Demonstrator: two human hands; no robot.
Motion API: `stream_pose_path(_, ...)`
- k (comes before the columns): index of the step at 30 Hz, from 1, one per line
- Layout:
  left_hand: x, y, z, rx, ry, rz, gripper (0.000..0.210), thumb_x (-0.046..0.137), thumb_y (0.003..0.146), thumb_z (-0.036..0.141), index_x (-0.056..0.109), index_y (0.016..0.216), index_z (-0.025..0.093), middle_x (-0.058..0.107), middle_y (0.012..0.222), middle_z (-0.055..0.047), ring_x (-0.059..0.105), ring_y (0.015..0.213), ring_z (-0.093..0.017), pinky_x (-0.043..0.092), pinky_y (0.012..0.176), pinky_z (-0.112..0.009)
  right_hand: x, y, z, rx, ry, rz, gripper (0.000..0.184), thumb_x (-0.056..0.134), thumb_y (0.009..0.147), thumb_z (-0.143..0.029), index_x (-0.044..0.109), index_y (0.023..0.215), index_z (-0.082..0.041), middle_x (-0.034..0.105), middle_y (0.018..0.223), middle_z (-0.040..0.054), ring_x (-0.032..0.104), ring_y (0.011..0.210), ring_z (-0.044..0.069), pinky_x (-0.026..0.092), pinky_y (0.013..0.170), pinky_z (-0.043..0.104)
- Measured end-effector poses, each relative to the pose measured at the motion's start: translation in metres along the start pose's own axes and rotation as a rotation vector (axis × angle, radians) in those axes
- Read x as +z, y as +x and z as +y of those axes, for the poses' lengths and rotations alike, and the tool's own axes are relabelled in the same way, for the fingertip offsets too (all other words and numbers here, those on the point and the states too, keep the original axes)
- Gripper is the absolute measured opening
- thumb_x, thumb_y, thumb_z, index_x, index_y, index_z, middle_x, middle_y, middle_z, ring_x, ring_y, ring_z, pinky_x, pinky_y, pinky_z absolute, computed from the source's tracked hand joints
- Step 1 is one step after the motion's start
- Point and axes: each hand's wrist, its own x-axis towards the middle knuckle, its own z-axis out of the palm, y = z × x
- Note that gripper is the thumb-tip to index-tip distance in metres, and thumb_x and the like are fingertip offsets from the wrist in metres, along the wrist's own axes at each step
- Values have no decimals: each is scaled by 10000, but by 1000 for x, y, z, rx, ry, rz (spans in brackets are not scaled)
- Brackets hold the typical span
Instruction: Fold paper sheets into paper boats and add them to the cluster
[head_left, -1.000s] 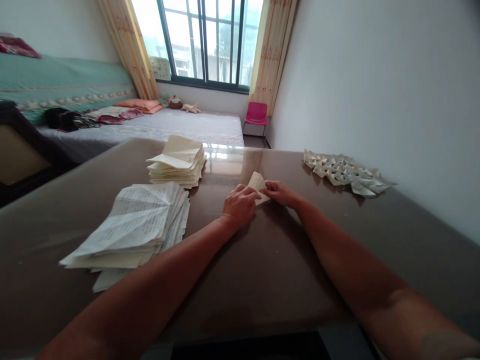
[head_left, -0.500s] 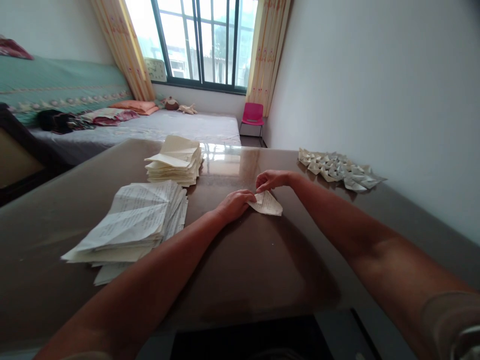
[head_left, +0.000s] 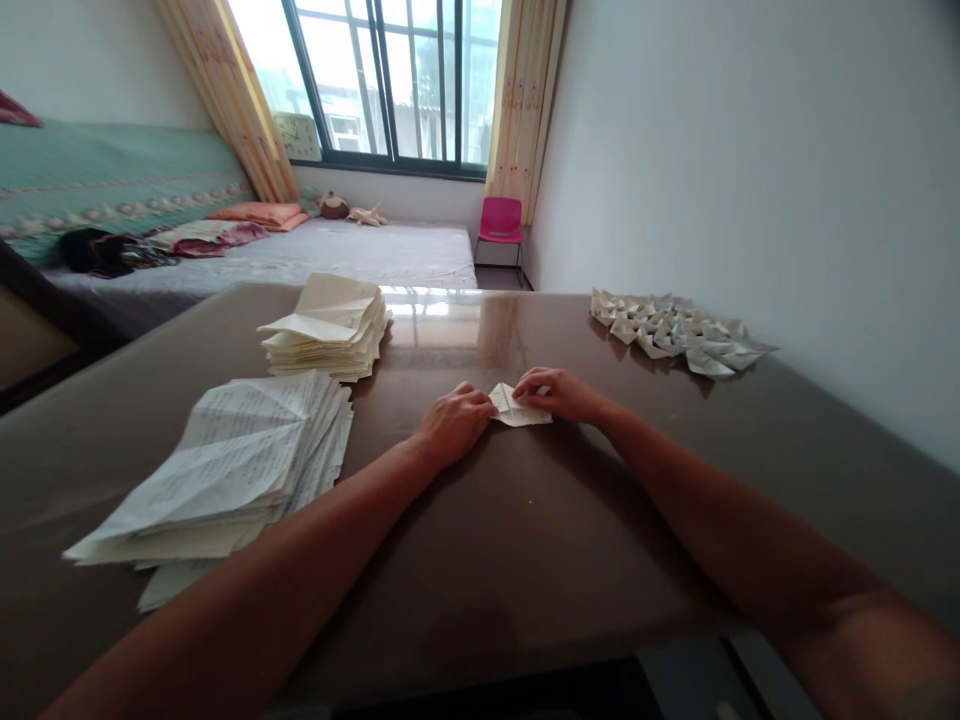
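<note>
A small folded sheet of printed paper [head_left: 513, 408] lies on the brown table [head_left: 480, 540] between my two hands. My left hand [head_left: 456, 420] pinches its left corner, thumb and fingers closed on the edge. From the right, my right hand [head_left: 553, 392] grips the paper's right side with bent fingers, the fingertips on its upper face. Beside my left forearm lies a stack of creased printed sheets [head_left: 232, 430]. Behind that stands a second stack of yellowish folded paper [head_left: 330, 325].
Several folded paper pieces with raised points [head_left: 675, 330] sit in a cluster at the table's far right, near the white wall [head_left: 750, 150]. Beyond the table are a bed [head_left: 405, 250], a pink chair [head_left: 500, 220] and a window [head_left: 390, 90].
The folded paper has turned and now lies flatter between the hands. My right hand has come down from above the paper to its right side. The camera view has shifted slightly.
</note>
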Motion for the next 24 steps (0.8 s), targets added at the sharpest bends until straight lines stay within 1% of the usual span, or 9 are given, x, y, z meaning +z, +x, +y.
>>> stream_pose_path(2, -4, -1, 1, 12, 28, 2, 277, 444, 922, 341, 701, 948, 242, 690, 904, -39, 530, 954, -202, 465, 799, -310, 4, -3, 1, -76, -64, 22, 224, 595, 837, -332, 735, 935, -187, 647, 1013, 71, 603, 874, 159, 479, 793, 283)
stream_pose_path(4, -5, -2, 1, 23, 27, -1, 303, 486, 894, 447, 702, 934, 238, 691, 921, -42, 527, 1003, -214, 459, 841, -323, 7, -6, 0, -144, -156, 45, 210, 564, 865, -293, 737, 950, -210, 657, 1020, 74, 588, 926, 171, 462, 865, 317)
stream_pose_path(7, -5, -2, 0, 29, 6, -33, 354, 483, 886, 503, 680, 1016, 239, 685, 1021, -35, 557, 1007, -192, 462, 861, -305, 7, -12, -6, -244, -264, 33, 236, 513, 897, -249, 723, 1001, -226, 676, 1026, 80, 566, 978, 190, 444, 913, 354)
stream_pose_path(10, -6, -1, -2, 31, 32, -76, 345, 453, 911, 474, 652, 1084, 252, 682, 1072, -27, 591, 982, -173, 470, 842, -289, 3, -15, -12, -277, -275, -25, 254, 542, 886, -301, 692, 1079, -232, 678, 1075, 78, 571, 1000, 197, 454, 906, 345)
stream_pose_path(14, -10, 2, 0, 77, 139, -150, 304, 445, 931, 399, 640, 1071, 212, 688, 1055, -54, 622, 956, -183, 468, 834, -305, -2, -18, -18, -280, -333, -67, 378, 631, 815, -420, 667, 1134, -221, 675, 1129, 83, 587, 1005, 222, 450, 909, 355)
stream_pose_path(18, -12, 3, 6, 101, 247, -239, 243, 456, 933, 271, 615, 1069, 146, 688, 987, -98, 631, 935, -214, 477, 780, -321, -2, -20, -23, -283, -461, -84, 388, 623, 813, -395, 655, 1147, -201, 686, 1106, 86, 594, 970, 242, 444, 886, 366)
stream_pose_path(24, -10, 3, 11, 83, 281, -257, 158, 498, 887, 134, 623, 983, 122, 681, 935, -116, 629, 914, -223, 465, 767, -330, 1, -22, -32, -248, -509, -76, 367, 603, 821, -371, 649, 1141, -196, 700, 1026, 96, 597, 943, 238, 431, 849, 340)
